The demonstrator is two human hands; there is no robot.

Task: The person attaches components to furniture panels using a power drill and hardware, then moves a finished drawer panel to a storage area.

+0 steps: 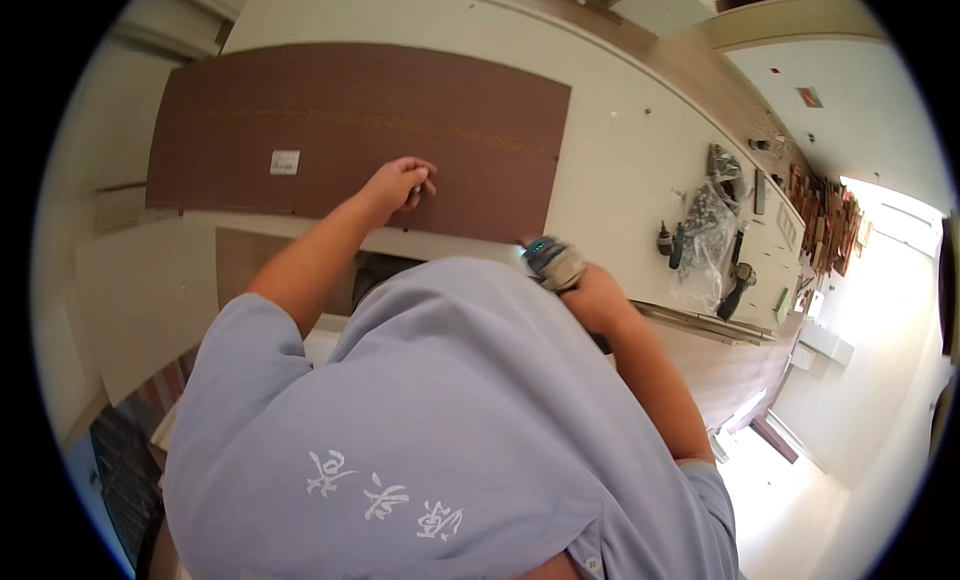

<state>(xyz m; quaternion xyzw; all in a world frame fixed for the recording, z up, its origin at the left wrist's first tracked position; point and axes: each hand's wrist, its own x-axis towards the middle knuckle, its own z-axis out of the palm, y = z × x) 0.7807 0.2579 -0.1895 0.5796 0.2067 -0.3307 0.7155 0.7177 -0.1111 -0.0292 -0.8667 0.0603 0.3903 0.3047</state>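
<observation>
A long brown panel [360, 90] lies flat on the pale work surface [630, 160], with a white label [285, 163] stuck on its left half. Over the panel's near part hovers my left hand [400, 187], its fingers curled in; what they hold, if anything, is too small to make out. My right hand [598, 300] grips a cordless drill [552, 263] by its handle, close in front of my body. The drill's head, with a light glowing at its front, points at the panel's near right corner. My shirt hides part of the near edge.
On the right of the surface lie a crumpled clear plastic bag [710, 225], a second power tool [738, 288] and a small dark bottle-shaped thing [665, 240]. Metal strips [700, 323] run along the near right edge. Stacked wood offcuts [828, 215] stand farther right.
</observation>
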